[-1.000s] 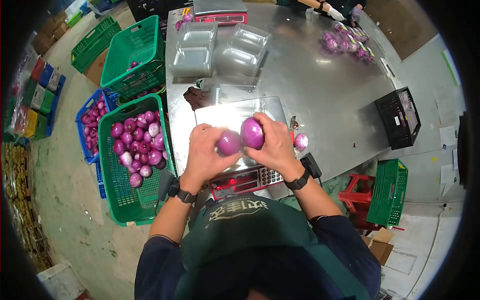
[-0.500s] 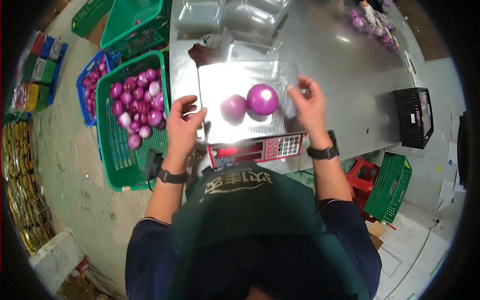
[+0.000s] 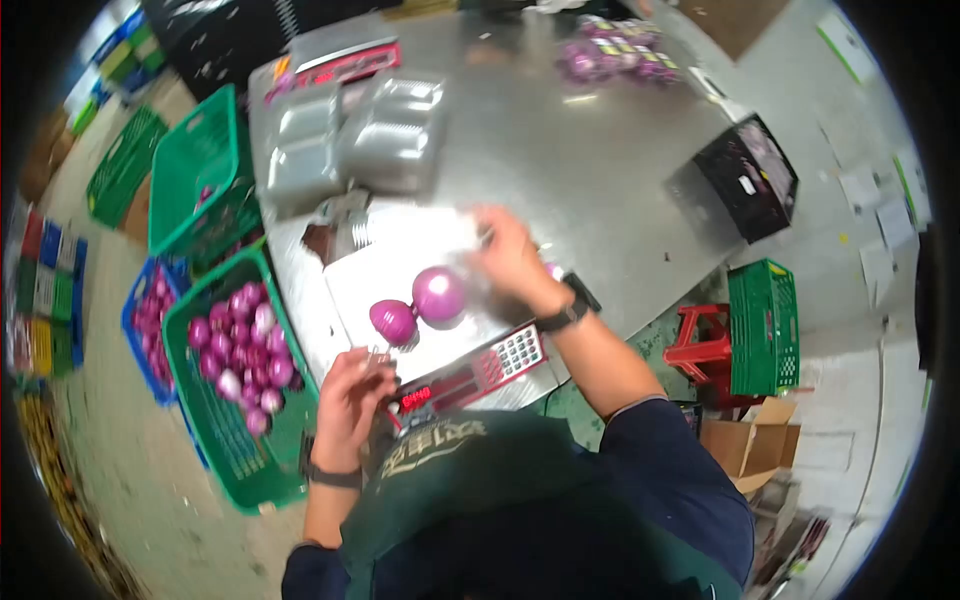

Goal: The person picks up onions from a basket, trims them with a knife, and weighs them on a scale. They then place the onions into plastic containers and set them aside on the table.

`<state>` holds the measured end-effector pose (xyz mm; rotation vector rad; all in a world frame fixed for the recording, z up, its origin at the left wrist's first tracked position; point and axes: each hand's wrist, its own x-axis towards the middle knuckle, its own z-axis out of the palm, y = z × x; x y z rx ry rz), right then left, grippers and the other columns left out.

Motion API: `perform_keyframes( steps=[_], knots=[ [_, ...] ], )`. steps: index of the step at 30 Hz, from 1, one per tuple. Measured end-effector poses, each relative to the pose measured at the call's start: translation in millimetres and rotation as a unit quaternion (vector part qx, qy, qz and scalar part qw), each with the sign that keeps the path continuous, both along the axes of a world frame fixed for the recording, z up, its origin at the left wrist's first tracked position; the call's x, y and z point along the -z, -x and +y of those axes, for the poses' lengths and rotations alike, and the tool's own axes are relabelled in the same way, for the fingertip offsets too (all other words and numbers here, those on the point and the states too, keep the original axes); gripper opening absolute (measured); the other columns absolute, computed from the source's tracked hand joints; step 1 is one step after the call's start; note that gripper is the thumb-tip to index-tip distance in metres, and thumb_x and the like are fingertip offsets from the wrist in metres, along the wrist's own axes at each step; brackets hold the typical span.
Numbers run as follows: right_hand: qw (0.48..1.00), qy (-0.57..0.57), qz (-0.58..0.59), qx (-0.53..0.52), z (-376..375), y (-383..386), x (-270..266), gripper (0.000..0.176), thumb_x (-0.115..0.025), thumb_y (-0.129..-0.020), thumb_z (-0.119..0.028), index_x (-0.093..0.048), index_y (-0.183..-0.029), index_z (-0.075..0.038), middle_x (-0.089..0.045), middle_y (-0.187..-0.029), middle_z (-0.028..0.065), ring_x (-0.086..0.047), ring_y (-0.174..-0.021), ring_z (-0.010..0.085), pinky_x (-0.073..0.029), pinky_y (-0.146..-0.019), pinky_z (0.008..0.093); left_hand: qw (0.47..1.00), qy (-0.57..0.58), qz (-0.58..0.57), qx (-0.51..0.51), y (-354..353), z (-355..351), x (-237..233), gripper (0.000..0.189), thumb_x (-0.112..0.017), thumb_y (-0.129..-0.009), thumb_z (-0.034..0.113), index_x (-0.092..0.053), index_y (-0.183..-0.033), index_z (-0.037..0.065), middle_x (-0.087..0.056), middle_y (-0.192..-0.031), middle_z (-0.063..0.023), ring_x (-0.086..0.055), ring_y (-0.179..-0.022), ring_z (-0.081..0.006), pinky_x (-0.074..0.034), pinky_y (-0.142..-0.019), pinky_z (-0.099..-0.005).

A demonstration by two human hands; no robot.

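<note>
Head view: two red onions (image 3: 418, 305) sit side by side, touching, on the shiny plate of a scale (image 3: 470, 372) at the near edge of the steel tabletop (image 3: 600, 190). The right hand (image 3: 508, 256) is just beside the larger onion. It is blurred, so it is unclear whether it grips anything or touches the onion. The left hand (image 3: 350, 392) hangs off the scale's front left corner, apart from the onions, its fingers loosely curled and nothing visible in them.

On the floor to the left, a green crate (image 3: 222, 455) is partly filled with loose red onions, and a blue crate (image 3: 135, 300) beside it holds more. A second green crate (image 3: 200, 165) stands further back, its contents too blurred to make out. Stacks of clear plastic trays (image 3: 385, 140) lie on the tabletop behind the scale. Bagged onions (image 3: 612, 55) lie at its far end. A black crate (image 3: 748, 175) stands at the tabletop's right side.
</note>
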<state>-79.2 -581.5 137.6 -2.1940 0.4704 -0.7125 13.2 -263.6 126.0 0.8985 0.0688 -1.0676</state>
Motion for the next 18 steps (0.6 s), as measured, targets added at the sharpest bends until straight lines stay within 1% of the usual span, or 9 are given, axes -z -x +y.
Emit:
perform_keyframes(
  steps=[1, 2, 3, 4, 5, 7, 8, 13, 18],
  knots=[
    [0.992, 0.113, 0.019, -0.044, 7.5, 21.5, -12.0, 0.066, -0.074, -0.073, -0.006, -0.062, -0.137, -0.012, -0.063, -0.101, 0.0132, -0.062, -0.094, 0.0318, -0.052, -0.085, 0.0419, 1.0, -0.001, 0.007, -0.011, -0.7, -2.5, -7.1, 0.019, -0.063, -0.098, 0.013, -0.057, -0.113, 0.003, -0.067, -0.098, -0.0132, -0.07, -0.093, -0.0286, -0.06, -0.073, -0.036],
    [0.987, 0.063, 0.119, -0.091, 15.8, 44.0, -24.2, 0.075, -0.073, -0.07, -0.01, -0.056, -0.143, -0.012, -0.062, -0.106, 0.0154, -0.06, -0.1, 0.0363, -0.051, -0.092, 0.0441, 1.0, 0.006, 0.0, 0.005, -2.2, -5.7, -7.6, 0.019, -0.063, -0.098, 0.013, -0.057, -0.113, 0.003, -0.067, -0.098, -0.0132, -0.07, -0.093, -0.0286, -0.06, -0.073, -0.036],
    [0.962, 0.051, 0.239, -0.12, 26.0, 61.8, -41.9, 0.091, -0.071, -0.069, -0.011, -0.042, -0.156, -0.015, -0.062, -0.117, 0.0176, -0.061, -0.105, 0.0342, -0.051, -0.09, 0.0452, 1.0, 0.0, 0.005, -0.004, -3.1, -8.2, -5.7, 0.016, -0.064, -0.096, 0.011, -0.057, -0.109, 0.003, -0.066, -0.094, -0.012, -0.07, -0.088, -0.0272, -0.058, -0.068, -0.0344],
    [0.948, 0.063, 0.269, -0.156, 31.5, 74.0, -35.9, 0.1, -0.07, -0.074, -0.009, -0.027, -0.164, -0.017, -0.066, -0.107, 0.0172, -0.066, -0.093, 0.0292, -0.053, -0.079, 0.0418, 1.0, -0.007, 0.011, -0.014, -4.6, -9.1, -2.0, 0.013, -0.064, -0.095, 0.01, -0.057, -0.104, 0.004, -0.064, -0.09, -0.0108, -0.069, -0.084, -0.0259, -0.057, -0.064, -0.0327],
    [0.95, 0.063, 0.267, -0.146, 38.1, 80.2, -38.0, 0.1, -0.07, -0.074, -0.009, -0.027, -0.164, -0.017, -0.066, -0.107, 0.0172, -0.066, -0.093, 0.0292, -0.053, -0.079, 0.0418, 1.0, -0.004, 0.008, -0.005, -5.3, -10.6, 3.5, 0.013, -0.064, -0.095, 0.01, -0.057, -0.104, 0.004, -0.064, -0.09, -0.0108, -0.069, -0.084, -0.0259, -0.057, -0.064, -0.0327],
    [0.938, -0.198, 0.26, -0.117, 52.6, 83.6, -43.8, 0.098, -0.068, -0.08, -0.009, -0.02, -0.165, -0.015, -0.069, -0.09, 0.0142, -0.068, -0.073, 0.0223, -0.054, -0.067, 0.0355, 0.997, -0.069, -0.045, -0.007, -6.0, -18.0, 15.9, 0.009, -0.064, -0.093, 0.005, -0.055, -0.096, 0.005, -0.062, -0.083, -0.0088, -0.066, -0.074, -0.0224, -0.052, -0.057, -0.0296],
    [0.958, -0.194, 0.2, -0.063, 59.8, 84.2, -27.4, 0.088, -0.067, -0.086, -0.006, -0.023, -0.162, -0.005, -0.065, -0.074, 0.0083, -0.063, -0.059, 0.016, -0.052, -0.059, 0.0294, 0.995, -0.076, -0.054, -0.027, -5.9, -23.0, 17.8, 0.008, -0.061, -0.091, 0.001, -0.054, -0.092, 0.005, -0.062, -0.081, -0.0086, -0.063, -0.068, -0.0197, -0.048, -0.052, -0.0273],
    [0.885, -0.443, 0.142, -0.032, 59.3, 94.4, 1.7, 0.072, -0.066, -0.089, -0.003, -0.034, -0.152, 0.006, -0.065, -0.076, 0.0062, -0.062, -0.062, 0.0126, -0.05, -0.057, 0.0272, 0.985, -0.127, -0.113, -0.014, -3.2, -36.3, 16.9, 0.012, -0.058, -0.087, -0.002, -0.054, -0.096, 0.005, -0.061, -0.08, -0.0084, -0.06, -0.062, -0.0185, -0.044, -0.047, -0.0273],
    [0.861, -0.489, 0.136, -0.038, 31.4, 110.3, 6.0, 0.068, -0.073, -0.091, -0.012, -0.041, -0.146, 0.007, -0.067, -0.087, 0.0078, -0.064, -0.072, 0.0139, -0.051, -0.061, 0.0264, 0.974, -0.141, -0.179, 0.003, 6.2, -56.6, 14.4, 0.04, -0.056, -0.089, 0.0, -0.048, -0.128, 0.0, -0.06, -0.082, -0.0093, -0.057, -0.061, -0.016, -0.045, -0.049, -0.0264]
  ],
)
